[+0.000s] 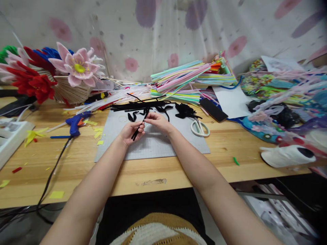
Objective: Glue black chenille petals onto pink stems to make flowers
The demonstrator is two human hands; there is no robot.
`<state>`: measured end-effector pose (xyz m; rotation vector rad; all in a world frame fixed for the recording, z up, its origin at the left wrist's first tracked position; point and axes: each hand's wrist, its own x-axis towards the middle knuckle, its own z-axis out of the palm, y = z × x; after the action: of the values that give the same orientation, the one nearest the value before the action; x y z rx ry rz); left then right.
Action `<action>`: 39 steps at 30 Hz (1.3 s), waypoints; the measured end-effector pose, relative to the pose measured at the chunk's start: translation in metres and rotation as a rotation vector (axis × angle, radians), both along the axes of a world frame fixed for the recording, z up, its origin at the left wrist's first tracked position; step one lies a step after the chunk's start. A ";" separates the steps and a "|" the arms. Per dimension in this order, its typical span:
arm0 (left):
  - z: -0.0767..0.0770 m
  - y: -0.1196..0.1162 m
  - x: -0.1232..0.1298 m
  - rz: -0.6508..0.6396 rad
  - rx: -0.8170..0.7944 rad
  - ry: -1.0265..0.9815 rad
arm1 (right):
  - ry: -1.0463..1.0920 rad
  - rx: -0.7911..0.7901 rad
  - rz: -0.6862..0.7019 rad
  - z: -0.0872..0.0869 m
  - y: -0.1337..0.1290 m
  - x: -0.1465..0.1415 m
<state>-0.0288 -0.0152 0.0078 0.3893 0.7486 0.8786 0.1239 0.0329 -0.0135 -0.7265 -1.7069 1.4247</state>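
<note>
Black pipe cleaners [135, 134] are gripped in my left hand [132, 132], their lower ends sticking out below the fingers. My right hand [158, 121] pinches the same black strands a little higher up. Both hands are over a grey mat [153, 148]. Just behind them lies a pile of straight black pipe cleaners [122, 106]. Black leaf-like shapes [131, 117] rest on the mat near my left fingers. To the right sit a black fuzzy flower shape [186, 110] and white-handled scissors [200, 128].
A blue glue gun [74, 123] with its cord lies left, near a white power strip [12, 136]. Fuzzy flowers [79, 68] stand at the back left. Pastel pipe cleaners [178, 78] are heaped behind. A dark phone [213, 109] and a white bottle-like object [286, 156] lie right.
</note>
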 end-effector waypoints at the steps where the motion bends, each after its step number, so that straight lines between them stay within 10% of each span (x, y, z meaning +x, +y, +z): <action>1: -0.001 0.001 0.000 -0.002 -0.008 -0.001 | -0.020 0.057 -0.010 0.001 0.000 0.000; 8: -0.007 0.000 0.007 0.034 0.321 0.406 | -0.353 0.237 -0.012 0.021 -0.001 0.008; 15: -0.011 -0.009 0.027 0.126 0.965 1.716 | -0.790 0.384 -0.185 0.020 -0.004 0.010; 18: -0.016 -0.010 0.032 0.125 1.007 1.901 | -0.825 0.353 -0.293 0.017 -0.007 0.004; 22: -0.020 -0.006 0.030 0.275 0.860 1.718 | -0.698 0.317 -0.413 0.012 -0.011 -0.004; 29: -0.025 0.006 0.026 0.581 0.476 0.766 | -0.289 0.183 -0.481 0.000 -0.022 -0.018; 39: -0.029 0.007 0.022 0.784 0.502 0.878 | -0.083 -0.235 -0.190 -0.016 -0.021 -0.038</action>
<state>-0.0067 -0.0080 -0.0208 0.9966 1.5456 1.6776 0.0863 0.0116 -0.0292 -1.0603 -1.5001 1.4921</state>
